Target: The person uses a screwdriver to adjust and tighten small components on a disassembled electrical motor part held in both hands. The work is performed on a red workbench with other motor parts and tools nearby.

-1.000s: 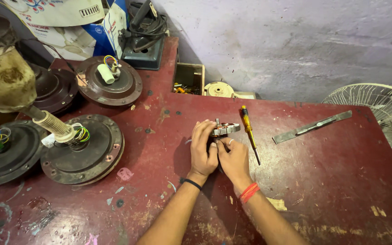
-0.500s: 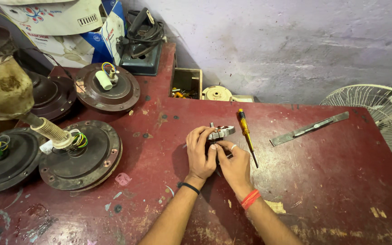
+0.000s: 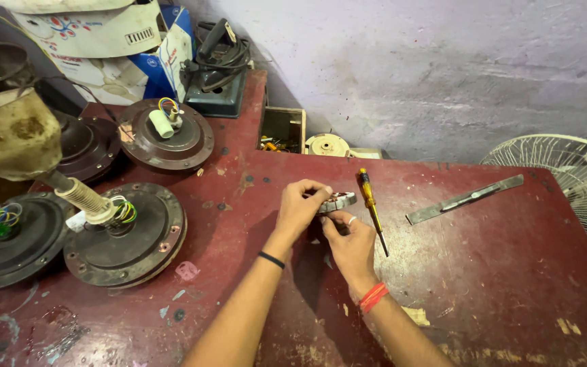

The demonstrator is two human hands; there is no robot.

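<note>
My left hand [image 3: 300, 209] and my right hand [image 3: 350, 245] both grip a small round metal part [image 3: 338, 201] just above the dark red table [image 3: 497, 272]. The left fingers curl over the part's left side and the right fingers hold it from below. My left wrist wears a black band, my right wrist a red one. A screwdriver [image 3: 371, 207] with a yellow handle lies on the table just right of my hands.
Several brown ceiling fan motors [image 3: 127, 234] with coloured wires sit at the left. A flat metal strip [image 3: 467, 198] lies at the right. A white fan guard [image 3: 572, 177] stands at the right edge. A small open box [image 3: 282, 129] and cartons are at the back.
My hands have lifted the metal part slightly and tilted it. The view has shifted a little; the screwdriver and the strip have stayed where they were.
</note>
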